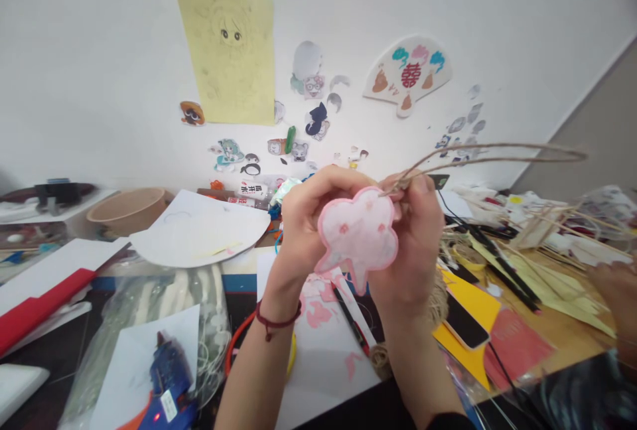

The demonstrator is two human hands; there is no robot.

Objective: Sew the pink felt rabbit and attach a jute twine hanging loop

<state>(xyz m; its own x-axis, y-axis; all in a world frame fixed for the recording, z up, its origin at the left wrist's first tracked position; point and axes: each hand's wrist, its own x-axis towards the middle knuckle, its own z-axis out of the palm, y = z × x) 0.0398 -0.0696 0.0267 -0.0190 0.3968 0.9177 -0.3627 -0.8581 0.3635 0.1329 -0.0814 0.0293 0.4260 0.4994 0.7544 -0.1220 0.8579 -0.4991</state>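
Note:
In front of my chest, raised above the table, is a flat pink cloud-shaped piece with a darker pink edge and small reddish marks. My left hand is closed on its left side, thumb and fingertips partly behind it. A loop of brown twine runs from the piece's top edge out to the right. My right hand is closed, pinching the twine where it meets the piece. The fingertips of both hands are mostly hidden behind the piece.
Below lies white paper with pink paint. A blue glue gun with a lit red light rests at left. A white fan-shaped card, a twine ball and a phone lie around. Another person's hand is at right.

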